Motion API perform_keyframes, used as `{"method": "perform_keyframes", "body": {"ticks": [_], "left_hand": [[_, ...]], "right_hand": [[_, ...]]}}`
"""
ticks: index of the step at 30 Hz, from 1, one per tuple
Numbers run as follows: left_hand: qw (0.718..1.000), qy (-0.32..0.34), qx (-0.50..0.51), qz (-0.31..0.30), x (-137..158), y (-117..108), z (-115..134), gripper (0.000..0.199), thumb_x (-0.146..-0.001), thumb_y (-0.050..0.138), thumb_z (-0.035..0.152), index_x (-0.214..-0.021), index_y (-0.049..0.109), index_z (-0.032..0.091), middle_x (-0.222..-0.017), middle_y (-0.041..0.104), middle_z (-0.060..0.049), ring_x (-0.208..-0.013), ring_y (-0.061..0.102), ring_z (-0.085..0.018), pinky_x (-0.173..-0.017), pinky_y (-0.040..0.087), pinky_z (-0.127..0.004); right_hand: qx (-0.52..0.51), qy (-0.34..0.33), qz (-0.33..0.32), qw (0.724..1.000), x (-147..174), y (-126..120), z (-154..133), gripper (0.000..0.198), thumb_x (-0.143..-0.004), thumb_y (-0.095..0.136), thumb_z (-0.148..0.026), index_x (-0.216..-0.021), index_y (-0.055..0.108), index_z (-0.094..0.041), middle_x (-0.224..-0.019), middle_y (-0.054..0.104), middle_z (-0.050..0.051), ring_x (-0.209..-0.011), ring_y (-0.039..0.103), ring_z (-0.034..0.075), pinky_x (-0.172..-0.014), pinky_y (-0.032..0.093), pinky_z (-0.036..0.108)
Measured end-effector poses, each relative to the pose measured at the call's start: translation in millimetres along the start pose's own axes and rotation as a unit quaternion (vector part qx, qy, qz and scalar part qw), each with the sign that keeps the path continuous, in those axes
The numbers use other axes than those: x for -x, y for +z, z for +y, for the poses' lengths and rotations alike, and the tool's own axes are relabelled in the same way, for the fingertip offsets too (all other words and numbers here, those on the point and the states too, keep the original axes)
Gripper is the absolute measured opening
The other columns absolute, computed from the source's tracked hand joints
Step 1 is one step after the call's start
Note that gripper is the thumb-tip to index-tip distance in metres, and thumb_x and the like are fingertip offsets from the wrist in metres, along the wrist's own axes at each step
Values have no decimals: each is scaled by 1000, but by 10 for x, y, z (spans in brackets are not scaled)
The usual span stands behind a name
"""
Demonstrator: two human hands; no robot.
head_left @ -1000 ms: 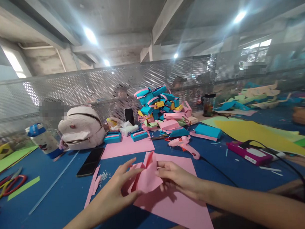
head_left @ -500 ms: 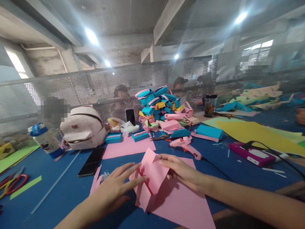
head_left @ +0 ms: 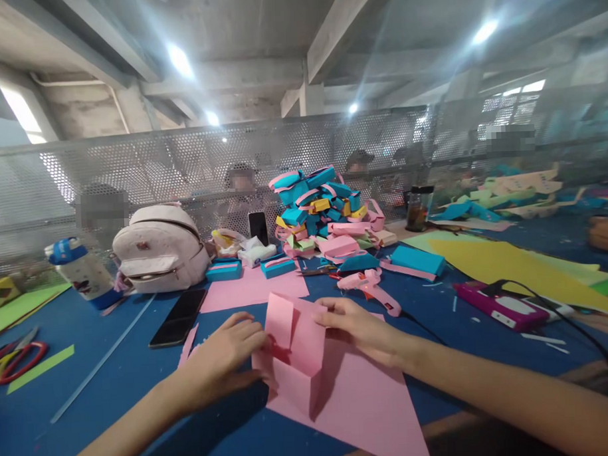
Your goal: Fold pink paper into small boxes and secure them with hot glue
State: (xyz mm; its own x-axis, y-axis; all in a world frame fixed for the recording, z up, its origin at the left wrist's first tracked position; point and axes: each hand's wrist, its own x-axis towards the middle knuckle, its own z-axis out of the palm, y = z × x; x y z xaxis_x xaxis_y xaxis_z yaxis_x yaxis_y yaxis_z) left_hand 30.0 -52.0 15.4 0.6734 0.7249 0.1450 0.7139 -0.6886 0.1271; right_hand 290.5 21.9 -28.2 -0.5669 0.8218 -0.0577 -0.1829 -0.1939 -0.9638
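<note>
A folded pink paper box (head_left: pixel 295 381) stands tilted between my hands, its top side open and a flap raised at the back. My right hand (head_left: pixel 350 326) pinches the box's right back wall between thumb and fingers. On the other side, my left hand (head_left: pixel 228 354) holds the box's left edge, fingers curled and their tips partly hidden behind the paper. Under the box lies a flat pink sheet (head_left: pixel 374 398). Just beyond my right hand rests a pink glue gun (head_left: pixel 370 289) with a dark cord.
A pile of blue, pink and yellow paper boxes (head_left: pixel 328 214) rises at the back. To the left are a phone (head_left: pixel 178 317), a white backpack (head_left: pixel 160 249), a bottle (head_left: pixel 86 275) and scissors (head_left: pixel 19 361). A purple device (head_left: pixel 506 307) and yellow sheets (head_left: pixel 515 267) lie at right.
The pink box has turned so its inside faces me more. My left hand's fingers have drawn in from stretched across the paper to the box's left edge. The view has shifted slightly.
</note>
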Motion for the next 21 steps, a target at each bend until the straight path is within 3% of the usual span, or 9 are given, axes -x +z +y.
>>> {"method": "perform_keyframes", "body": {"ticks": [2, 5, 9, 12, 14, 17, 21], "left_hand": [[998, -23, 51, -7, -21, -34, -2, 13, -94, 56, 32, -92, 61, 21, -91, 67, -1, -87, 61, -16, -100, 39, -36], [990, -50, 128, 2, -68, -36, 76, 20, -93, 58, 36, -82, 62, 20, -85, 68, 1, -80, 59, -14, -88, 42, -30], [975, -136, 171, 47, -138, 77, 285, 21, -93, 58, 38, -84, 66, 21, -83, 70, 0, -77, 60, -15, -75, 44, -27], [955, -185, 223, 62, -166, 190, 400, 17, -94, 53, 31, -96, 69, 24, -88, 72, 1, -78, 63, -15, -71, 47, -25], [954, -169, 242, 54, -160, 252, 407, 21, -95, 49, 26, -105, 68, 26, -96, 73, 0, -83, 65, -15, -75, 49, -24], [976, -86, 195, 38, -119, 329, 304, 29, -98, 43, 22, -119, 63, 27, -113, 71, -2, -98, 67, -16, -83, 50, -25], [994, 37, 102, 14, -65, 416, 90, 34, -98, 43, 17, -127, 58, 25, -122, 69, -6, -109, 65, -18, -90, 49, -30]], "right_hand": [[24, -4, -37, 999, -22, -16, -63, 38, -69, 84, -43, -86, 66, -15, -84, 61, 0, -76, 58, 11, -72, 49, 23], [85, 3, -82, 993, -78, -25, -123, 39, -73, 79, -48, -85, 63, -14, -77, 59, -1, -68, 55, 9, -67, 47, 22], [209, -40, -98, 972, -228, -57, -45, 37, -66, 82, -35, -90, 60, -16, -76, 60, -2, -69, 57, 13, -63, 46, 25], [304, -59, -114, 944, -355, -110, 81, 27, -67, 75, -24, -79, 52, -18, -70, 54, -6, -63, 52, 11, -57, 39, 22], [350, -53, -124, 927, -410, -142, 148, 31, -66, 73, -21, -73, 43, -20, -64, 44, -9, -57, 42, 8, -51, 30, 19], [404, -62, -134, 903, -427, -158, 176, 36, -66, 73, -19, -71, 37, -20, -62, 34, -11, -56, 31, 6, -49, 21, 20], [499, -74, -122, 855, -370, -124, 92, 31, -73, 74, -23, -71, 43, -19, -67, 46, -8, -61, 41, 9, -54, 26, 22]]}}
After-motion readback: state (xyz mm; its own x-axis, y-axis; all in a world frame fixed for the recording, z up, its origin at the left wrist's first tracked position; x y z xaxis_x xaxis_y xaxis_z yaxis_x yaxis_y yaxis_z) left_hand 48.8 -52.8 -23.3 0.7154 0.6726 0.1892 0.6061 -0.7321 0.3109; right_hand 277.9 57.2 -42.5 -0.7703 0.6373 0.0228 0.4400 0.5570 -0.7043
